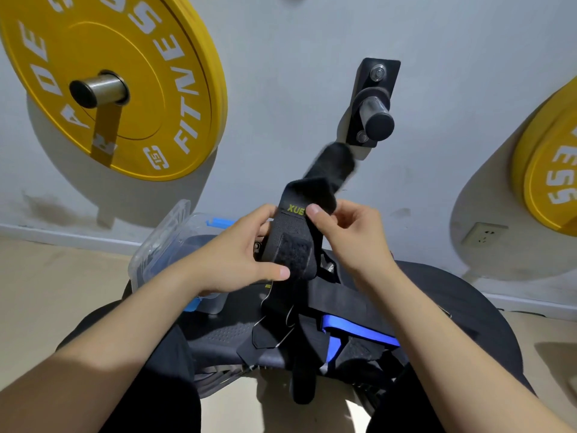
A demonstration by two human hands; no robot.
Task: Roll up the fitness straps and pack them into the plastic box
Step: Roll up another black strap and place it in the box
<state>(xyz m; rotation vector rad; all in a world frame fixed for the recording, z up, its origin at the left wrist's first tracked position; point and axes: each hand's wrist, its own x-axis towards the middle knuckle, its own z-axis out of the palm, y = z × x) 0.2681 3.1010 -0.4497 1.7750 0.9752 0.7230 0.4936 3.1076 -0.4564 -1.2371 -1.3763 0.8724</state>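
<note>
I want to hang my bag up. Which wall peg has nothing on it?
The peg on the black bracket, just above the held strap, is bare. The other peg, to the left, carries the big yellow plate.

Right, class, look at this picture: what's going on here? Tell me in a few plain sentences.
A person holds a black fitness strap in both hands. The left hand grips its middle, and the right hand pinches it near the yellow lettering. It is not rolled yet, and its ends hang loose. The clear plastic box sits just beyond the left hand, and more black and blue straps lie below.
</note>
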